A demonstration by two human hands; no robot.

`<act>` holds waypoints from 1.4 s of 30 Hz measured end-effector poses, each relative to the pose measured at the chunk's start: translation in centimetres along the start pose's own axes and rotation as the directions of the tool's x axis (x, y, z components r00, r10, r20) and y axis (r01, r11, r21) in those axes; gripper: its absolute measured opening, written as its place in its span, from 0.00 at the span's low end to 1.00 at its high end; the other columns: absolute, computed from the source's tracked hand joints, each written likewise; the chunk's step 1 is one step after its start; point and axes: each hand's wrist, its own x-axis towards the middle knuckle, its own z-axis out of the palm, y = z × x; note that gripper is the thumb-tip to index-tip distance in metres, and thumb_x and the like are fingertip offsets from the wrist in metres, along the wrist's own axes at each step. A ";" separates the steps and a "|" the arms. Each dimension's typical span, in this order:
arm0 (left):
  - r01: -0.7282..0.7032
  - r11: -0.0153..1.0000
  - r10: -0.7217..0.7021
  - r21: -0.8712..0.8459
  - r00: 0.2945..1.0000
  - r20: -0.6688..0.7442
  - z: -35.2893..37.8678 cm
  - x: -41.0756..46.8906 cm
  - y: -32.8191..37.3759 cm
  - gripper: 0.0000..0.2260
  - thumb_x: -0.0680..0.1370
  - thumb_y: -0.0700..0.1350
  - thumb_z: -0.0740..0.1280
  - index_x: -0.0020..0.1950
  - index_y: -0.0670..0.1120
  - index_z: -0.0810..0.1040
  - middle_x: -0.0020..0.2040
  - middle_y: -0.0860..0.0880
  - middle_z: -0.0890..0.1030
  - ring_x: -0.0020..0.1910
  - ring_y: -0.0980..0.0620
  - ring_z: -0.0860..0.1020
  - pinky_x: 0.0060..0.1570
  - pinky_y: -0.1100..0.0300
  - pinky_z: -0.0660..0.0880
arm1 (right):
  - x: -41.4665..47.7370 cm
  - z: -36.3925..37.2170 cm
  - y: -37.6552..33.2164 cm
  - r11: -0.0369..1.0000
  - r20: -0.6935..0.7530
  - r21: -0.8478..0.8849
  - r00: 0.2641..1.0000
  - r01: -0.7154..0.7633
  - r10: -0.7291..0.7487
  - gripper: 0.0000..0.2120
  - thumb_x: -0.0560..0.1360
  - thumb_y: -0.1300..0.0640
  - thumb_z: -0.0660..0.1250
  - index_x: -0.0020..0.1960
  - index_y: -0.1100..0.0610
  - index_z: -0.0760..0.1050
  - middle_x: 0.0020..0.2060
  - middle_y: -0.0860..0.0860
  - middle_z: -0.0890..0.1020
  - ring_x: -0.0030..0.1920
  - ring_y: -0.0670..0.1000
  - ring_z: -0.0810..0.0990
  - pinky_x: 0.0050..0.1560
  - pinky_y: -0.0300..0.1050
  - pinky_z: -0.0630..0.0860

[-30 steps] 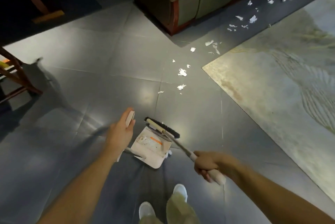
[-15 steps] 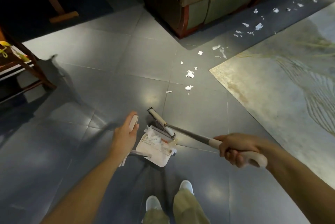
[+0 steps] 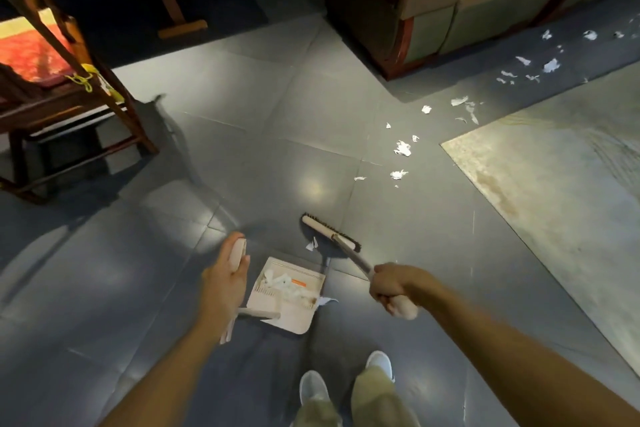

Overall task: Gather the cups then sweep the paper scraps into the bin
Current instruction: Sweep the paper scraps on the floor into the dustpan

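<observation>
White plastic dustpan [image 3: 291,302] holds crumpled paper scraps [image 3: 294,290].
Left hand [image 3: 225,279] fingers wrap its handle; right hand [image 3: 391,284] grips broom [image 3: 330,236] at twelve o'clock.

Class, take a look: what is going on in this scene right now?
A person is sweeping torn paper off a tiled floor. The left hand grips the handle of a white dustpan that already holds some scraps. The right hand holds a broom, its head down just beyond the pan, with one scrap beside it. A trail of paper scraps lies unswept, running towards the sofa and along the rug.
</observation>
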 end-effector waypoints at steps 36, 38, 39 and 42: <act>-0.305 0.929 0.230 0.209 0.920 0.318 16.1 34.4 23.8 0.13 0.80 0.52 0.60 0.64 0.62 0.68 0.37 0.45 0.76 0.33 0.47 0.76 0.35 0.56 0.70 | 15.5 -38.9 5.5 0.854 -0.390 0.520 0.892 0.006 0.231 0.06 0.71 0.67 0.61 0.46 0.69 0.74 0.38 0.61 0.76 0.37 0.56 0.73 0.42 0.47 0.71; -0.307 0.930 0.232 0.202 0.916 0.328 16.6 36.5 24.4 0.13 0.79 0.52 0.60 0.63 0.62 0.68 0.35 0.46 0.75 0.32 0.47 0.76 0.33 0.56 0.71 | 17.9 -41.1 4.7 0.839 -0.382 0.544 0.889 -0.005 0.252 0.03 0.72 0.69 0.60 0.43 0.67 0.72 0.38 0.61 0.76 0.35 0.55 0.73 0.39 0.45 0.71; -0.307 0.931 0.231 0.198 0.915 0.331 16.9 37.8 24.9 0.12 0.79 0.53 0.60 0.63 0.64 0.68 0.35 0.46 0.76 0.32 0.47 0.76 0.33 0.57 0.71 | 19.3 -42.2 4.3 0.822 -0.372 0.570 0.891 -0.004 0.262 0.02 0.72 0.69 0.59 0.44 0.67 0.71 0.37 0.60 0.75 0.34 0.55 0.72 0.36 0.43 0.71; -0.309 0.932 0.236 0.187 0.913 0.334 17.7 40.9 26.3 0.12 0.79 0.53 0.61 0.61 0.66 0.67 0.36 0.46 0.77 0.32 0.49 0.76 0.32 0.58 0.71 | 23.0 -44.5 3.6 0.722 -0.298 0.690 0.889 -0.052 0.349 0.04 0.74 0.69 0.58 0.43 0.66 0.70 0.33 0.59 0.74 0.29 0.52 0.70 0.31 0.43 0.69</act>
